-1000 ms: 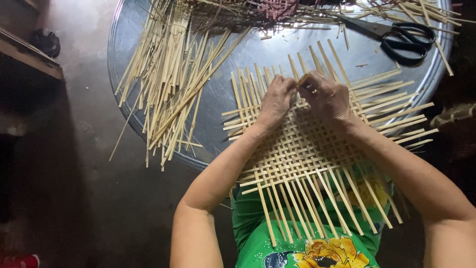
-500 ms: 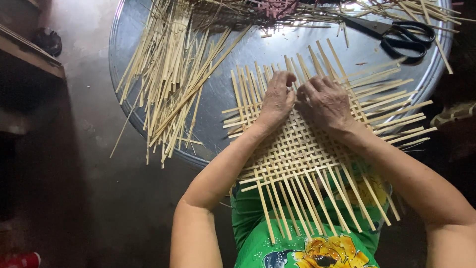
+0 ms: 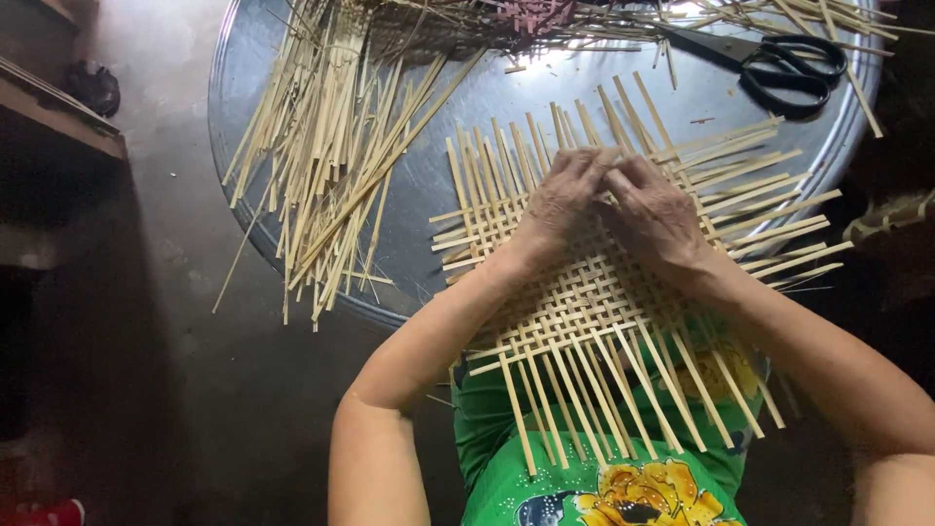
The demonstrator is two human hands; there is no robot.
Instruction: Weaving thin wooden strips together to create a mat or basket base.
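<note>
Round metal tray (image 3: 458, 185) | one woven mat (image 3: 594, 302) | two hands: left hand (image 3: 560, 205), right hand (image 3: 654, 216)

Single head cam, worn by the person, pointing almost straight down over their own lap. Close range: forearms enter from the bottom edge, left hand (image 3: 560, 209) and right hand (image 3: 654, 216) sit just above frame centre on the woven mat (image 3: 584, 302). Round metal tray (image 3: 438, 185) fills the upper half, its far rim cut off at the top; scissors (image 3: 779, 63) top right. Floor (image 3: 166, 321) runs down the left side. No second view, so no overlap.
</note>
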